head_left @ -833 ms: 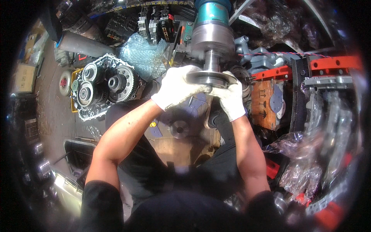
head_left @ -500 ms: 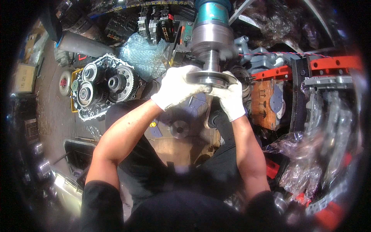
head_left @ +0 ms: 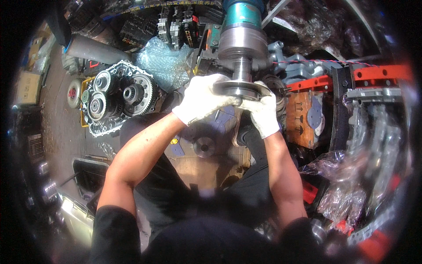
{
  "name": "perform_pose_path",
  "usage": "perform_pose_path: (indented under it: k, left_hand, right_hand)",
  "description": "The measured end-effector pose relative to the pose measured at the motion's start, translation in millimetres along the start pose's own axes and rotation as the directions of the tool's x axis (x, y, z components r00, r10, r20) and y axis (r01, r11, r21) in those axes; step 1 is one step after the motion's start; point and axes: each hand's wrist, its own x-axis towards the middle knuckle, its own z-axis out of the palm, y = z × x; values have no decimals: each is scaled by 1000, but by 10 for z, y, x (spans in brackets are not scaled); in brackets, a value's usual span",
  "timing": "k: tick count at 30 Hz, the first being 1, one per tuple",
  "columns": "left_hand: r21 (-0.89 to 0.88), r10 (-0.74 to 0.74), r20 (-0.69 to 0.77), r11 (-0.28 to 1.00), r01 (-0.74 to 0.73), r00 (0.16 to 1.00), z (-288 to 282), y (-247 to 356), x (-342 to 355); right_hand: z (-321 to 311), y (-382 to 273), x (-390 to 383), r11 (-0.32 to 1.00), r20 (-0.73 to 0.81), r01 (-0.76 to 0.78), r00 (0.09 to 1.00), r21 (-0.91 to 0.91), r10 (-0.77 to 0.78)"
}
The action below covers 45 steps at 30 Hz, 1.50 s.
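My left hand, in a white glove, is closed around the left edge of a shiny round metal disc with a shaft. My right hand, gloved the same way, grips the disc from the right and below. The shaft rises upright from the disc to a thick silver cylinder, blurred at its rim, under a teal machine head. Whether the shaft is clamped in that cylinder I cannot tell. Between my knees, a smaller round metal piece with a centre hole lies on brown cardboard.
At left sits an open gearbox housing with several toothed gears, beside bubble wrap and a grey tube. To the right are an orange-brown box, a red perforated beam and plastic-wrapped parts.
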Motion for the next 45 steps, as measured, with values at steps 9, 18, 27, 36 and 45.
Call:
perform_pose_path:
  k: [9,18,27,36,45]
  left_hand:
    - [8,-59,43,998,59,997,-40,80,-6]
    - [25,-38,52,999,37,998,-46,85,-2]
    - [-2,9,-1,1000,-9,1000,-15,43,-7]
    - [-3,-58,55,998,58,997,-31,55,-12]
    - [-13,-67,55,998,68,996,-47,64,-25]
  right_hand:
    - [18,-6,-3,994,-5,-16,1000,111,17]
    - [14,-6,4,989,2,-15,1000,147,15]
    - [10,-20,-2,998,1,2,1000,58,-2]
    - [3,-137,-61,970,19,-72,997,231,69]
    - [62,-167,-89,998,-6,46,999,50,-46]
